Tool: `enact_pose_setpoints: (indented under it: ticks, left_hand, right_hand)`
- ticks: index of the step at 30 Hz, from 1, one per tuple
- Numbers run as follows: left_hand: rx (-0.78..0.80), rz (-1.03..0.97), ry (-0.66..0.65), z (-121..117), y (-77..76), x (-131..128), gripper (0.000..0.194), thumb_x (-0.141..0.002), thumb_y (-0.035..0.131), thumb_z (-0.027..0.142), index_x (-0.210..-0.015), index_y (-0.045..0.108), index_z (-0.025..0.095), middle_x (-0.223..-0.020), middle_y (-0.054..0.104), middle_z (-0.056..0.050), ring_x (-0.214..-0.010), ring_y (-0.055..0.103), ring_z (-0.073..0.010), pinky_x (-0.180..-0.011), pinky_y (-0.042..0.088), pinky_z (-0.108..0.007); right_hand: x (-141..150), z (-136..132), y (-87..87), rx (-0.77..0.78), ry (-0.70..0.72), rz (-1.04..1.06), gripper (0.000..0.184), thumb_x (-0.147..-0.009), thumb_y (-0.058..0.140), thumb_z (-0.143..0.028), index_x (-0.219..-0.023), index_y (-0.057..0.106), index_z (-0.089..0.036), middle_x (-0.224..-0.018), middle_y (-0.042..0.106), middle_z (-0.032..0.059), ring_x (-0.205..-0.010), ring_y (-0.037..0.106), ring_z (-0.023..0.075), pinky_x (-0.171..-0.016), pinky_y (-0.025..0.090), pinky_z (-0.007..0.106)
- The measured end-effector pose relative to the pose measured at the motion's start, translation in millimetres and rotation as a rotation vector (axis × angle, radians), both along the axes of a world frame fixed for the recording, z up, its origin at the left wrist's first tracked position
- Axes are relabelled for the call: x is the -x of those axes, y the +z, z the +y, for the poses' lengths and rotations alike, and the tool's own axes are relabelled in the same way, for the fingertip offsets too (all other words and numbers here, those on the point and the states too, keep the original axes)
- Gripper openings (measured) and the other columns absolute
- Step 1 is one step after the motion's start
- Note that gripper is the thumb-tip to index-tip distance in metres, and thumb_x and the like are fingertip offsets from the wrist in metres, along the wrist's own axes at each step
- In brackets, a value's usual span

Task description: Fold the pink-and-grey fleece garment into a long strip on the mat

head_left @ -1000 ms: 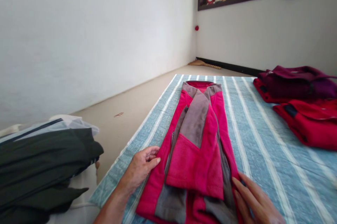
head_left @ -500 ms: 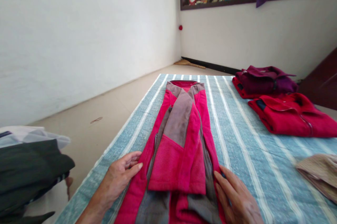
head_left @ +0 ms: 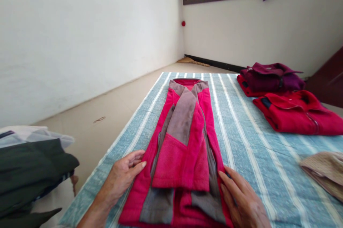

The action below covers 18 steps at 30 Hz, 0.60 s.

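As the folded pink-and-grey fleece jacket (head_left: 182,142) lies lengthwise on the blue-striped sheet (head_left: 254,156), the left hand (head_left: 120,180) and right hand (head_left: 242,199) rest open and slightly spread against its long edges; uneven pressure or a sideways tug could skew the loose front flap (head_left: 180,165) or bunch the sheet beneath

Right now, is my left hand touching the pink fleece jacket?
Touching. The head view shows the left hand lying against the folded pink fleece jacket, its fingers resting on the jacket's edge nearest the hand.
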<state>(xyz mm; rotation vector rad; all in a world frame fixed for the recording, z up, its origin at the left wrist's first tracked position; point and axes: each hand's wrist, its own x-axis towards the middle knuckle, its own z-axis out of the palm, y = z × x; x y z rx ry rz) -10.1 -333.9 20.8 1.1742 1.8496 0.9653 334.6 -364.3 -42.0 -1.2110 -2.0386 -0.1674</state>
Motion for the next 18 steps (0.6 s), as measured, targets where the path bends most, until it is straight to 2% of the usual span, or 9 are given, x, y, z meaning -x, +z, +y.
enact_pose_setpoints:
  ticks: [11, 18]
  left_hand:
    - [-0.022, 0.021, 0.006, -6, 0.4, -4, 0.050, -0.058, 0.076, 0.051, -0.096, 0.071, 0.018, -0.097, 0.075, -0.010, -0.094, 0.070, -0.0288, -0.086, 0.057, -0.039]
    - [0.003, 0.028, 0.005, -8, 0.2, -5, 0.055, -0.059, 0.074, 0.054, -0.100, 0.069, 0.018, -0.101, 0.074, -0.010, -0.096, 0.069, -0.0289, -0.089, 0.055, -0.040]
  right_hand:
    - [-8, -14, 1.4, -0.017, 0.055, -0.007, 0.026, -0.096, 0.045, -0.024, -0.108, 0.066, -0.013, -0.106, 0.068, 0.0167, -0.091, 0.070, 0.0218, -0.074, 0.060, 0.028]
    - [-7, -16, -1.4, 0.002, 0.030, -0.030, 0.029, -0.096, 0.043, -0.026, -0.106, 0.068, -0.015, -0.107, 0.069, 0.0150, -0.093, 0.070, 0.0220, -0.075, 0.059, 0.029]
